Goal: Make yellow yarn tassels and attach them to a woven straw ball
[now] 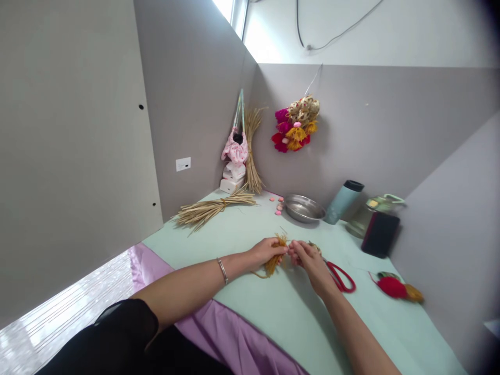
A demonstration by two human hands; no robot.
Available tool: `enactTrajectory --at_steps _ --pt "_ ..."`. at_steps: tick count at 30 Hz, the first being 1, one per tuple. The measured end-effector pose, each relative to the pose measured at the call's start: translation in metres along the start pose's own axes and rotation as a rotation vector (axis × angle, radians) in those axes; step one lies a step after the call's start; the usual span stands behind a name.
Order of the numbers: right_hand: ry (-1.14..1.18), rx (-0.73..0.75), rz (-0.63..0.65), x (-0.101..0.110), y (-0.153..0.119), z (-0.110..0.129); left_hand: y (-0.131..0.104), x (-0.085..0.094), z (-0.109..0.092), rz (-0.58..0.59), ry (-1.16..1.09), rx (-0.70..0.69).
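Note:
Near the middle of the pale green table, my left hand is closed around a mustard-yellow yarn tassel, whose strands hang below the fingers. Just to its right, my right hand is pinched close to the tassel's edge; what its fingertips hold is too small to make out. Red-handled scissors lie beside the right wrist, partly hidden by that hand. A loose yellow strand trails onto the table under my left hand.
A straw bundle lies at the back left. Behind my hands are a steel bowl and small pink pieces. A blue tumbler, a green jug, a dark phone and red yarn stand or lie rightward.

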State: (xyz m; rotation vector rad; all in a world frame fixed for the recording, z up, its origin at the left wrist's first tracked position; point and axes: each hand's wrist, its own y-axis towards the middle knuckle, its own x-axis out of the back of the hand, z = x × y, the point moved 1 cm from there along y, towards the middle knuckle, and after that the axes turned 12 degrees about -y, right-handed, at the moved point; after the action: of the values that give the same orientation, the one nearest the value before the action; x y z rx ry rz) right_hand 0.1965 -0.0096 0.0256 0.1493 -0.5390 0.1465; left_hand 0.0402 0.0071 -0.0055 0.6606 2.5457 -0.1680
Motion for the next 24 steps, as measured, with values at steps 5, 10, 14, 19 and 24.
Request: enactTrajectory --at_steps 5,10,14,19,24 --pt "-0.021 -0.010 0.156 -0.006 -0.002 0.000 0.001 0.000 -0.005 -0.097 -0.049 -0.057" --pt "0.005 -0.040 0.101 -0.003 -0.001 0.000 0.001 0.001 -0.004 -0.129 -0.052 -0.037" --pt "0.049 -0.054 0.036 0.001 0.000 -0.001 0.002 0.002 -0.003 -0.091 -0.052 -0.015" --pt "0.102 -0.093 -0.079 0.005 0.002 -0.007 0.002 0.003 -0.003 -0.096 -0.057 -0.020" --pt "0.080 -0.085 -0.009 0.001 -0.001 -0.002 0.004 0.003 0.000 -0.084 -0.040 -0.020"
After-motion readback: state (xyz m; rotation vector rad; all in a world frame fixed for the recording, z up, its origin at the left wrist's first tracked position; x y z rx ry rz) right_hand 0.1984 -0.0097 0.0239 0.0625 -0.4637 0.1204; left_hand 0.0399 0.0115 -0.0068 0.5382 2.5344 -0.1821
